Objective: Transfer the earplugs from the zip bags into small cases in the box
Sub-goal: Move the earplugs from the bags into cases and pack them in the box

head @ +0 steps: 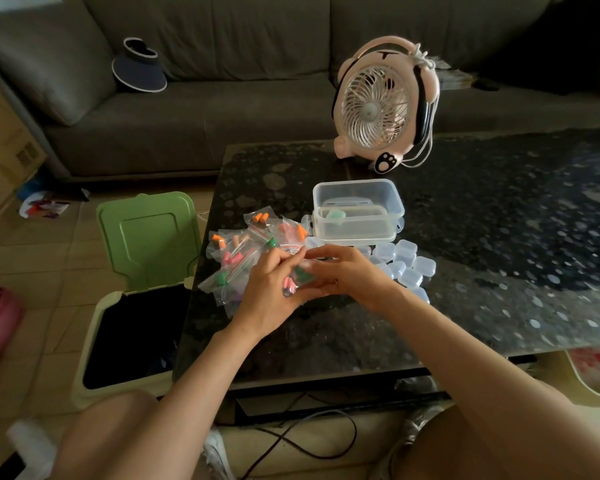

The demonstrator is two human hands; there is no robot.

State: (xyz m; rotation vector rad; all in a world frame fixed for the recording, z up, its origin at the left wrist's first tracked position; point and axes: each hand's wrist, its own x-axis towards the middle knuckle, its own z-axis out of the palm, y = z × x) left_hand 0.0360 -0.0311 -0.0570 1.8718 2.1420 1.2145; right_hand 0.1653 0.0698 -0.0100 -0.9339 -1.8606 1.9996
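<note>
Several small zip bags (236,251) with orange, pink and green earplugs lie heaped on the dark table. My left hand (271,289) and my right hand (343,271) meet above the heap's right edge, both pinching one clear zip bag (297,275) that holds green and pink earplugs. A cluster of small clear cases (404,263) lies just right of my right hand. Behind it stands the clear plastic box (394,199), with a case holding something green (335,214) inside.
A pink desk fan (378,105) stands at the table's far side. An open bin with a raised green lid (149,237) sits on the floor left of the table. A grey sofa (222,98) runs behind. Cables lie under the table.
</note>
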